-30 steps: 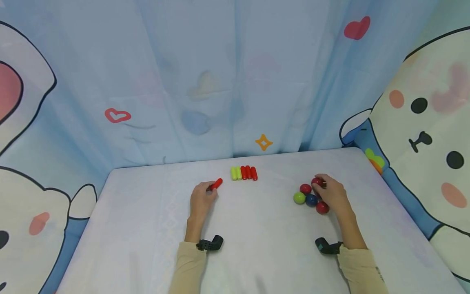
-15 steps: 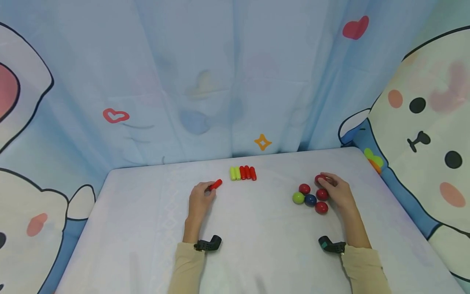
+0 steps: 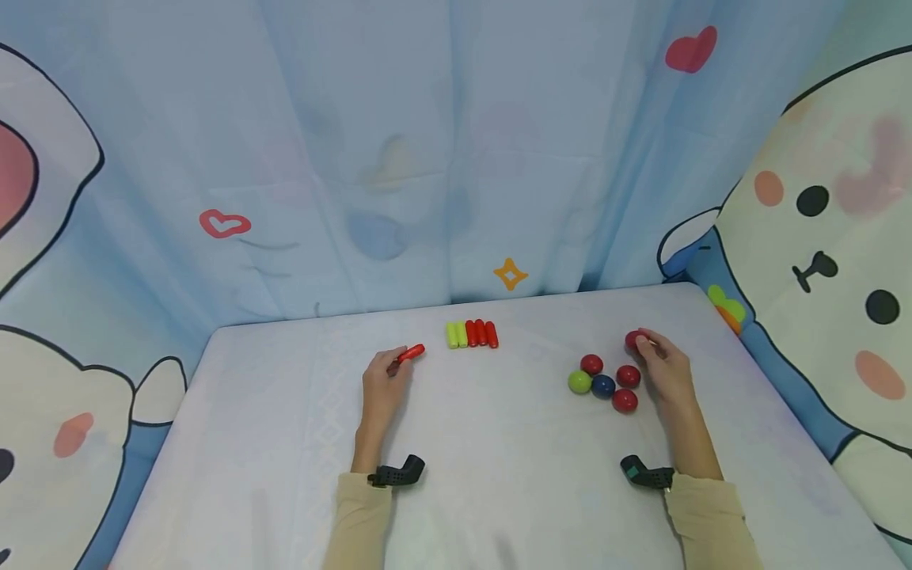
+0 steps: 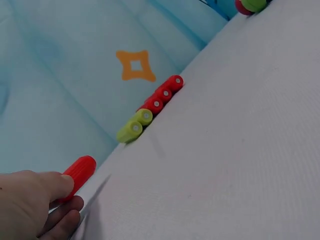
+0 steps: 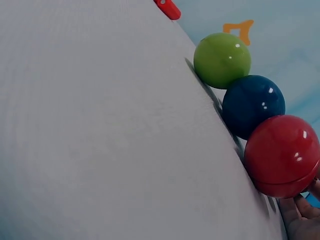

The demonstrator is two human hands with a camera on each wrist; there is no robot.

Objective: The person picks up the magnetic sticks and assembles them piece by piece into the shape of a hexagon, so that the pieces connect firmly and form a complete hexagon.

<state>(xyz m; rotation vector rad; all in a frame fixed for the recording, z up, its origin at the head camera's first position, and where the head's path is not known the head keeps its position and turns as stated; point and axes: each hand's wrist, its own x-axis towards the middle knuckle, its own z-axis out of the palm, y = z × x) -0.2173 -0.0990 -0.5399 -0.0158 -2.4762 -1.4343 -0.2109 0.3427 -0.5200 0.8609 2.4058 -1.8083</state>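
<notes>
Between thumb and fingers my left hand (image 3: 385, 384) pinches a short red stick (image 3: 411, 353); in the left wrist view the red stick (image 4: 81, 172) points up past the thumb. My right hand (image 3: 666, 368) holds a red ball (image 3: 632, 340) by its side, at the far right of a ball cluster. That cluster has a green ball (image 3: 580, 381), a dark blue ball (image 3: 602, 386) and three red balls, one of them a front red ball (image 3: 625, 401). In the right wrist view, fingertips (image 5: 302, 220) show behind a large red ball (image 5: 282, 155).
Toward the back centre, two lime sticks (image 3: 457, 335) and three red sticks (image 3: 480, 333) lie side by side in a row. A white cloth covers the table (image 3: 499, 459). Behind it hangs a light blue printed curtain (image 3: 399, 158).
My right hand has moved right and back with its red ball, uncovering another red ball in the cluster. My left hand has shifted slightly left with the red stick.
</notes>
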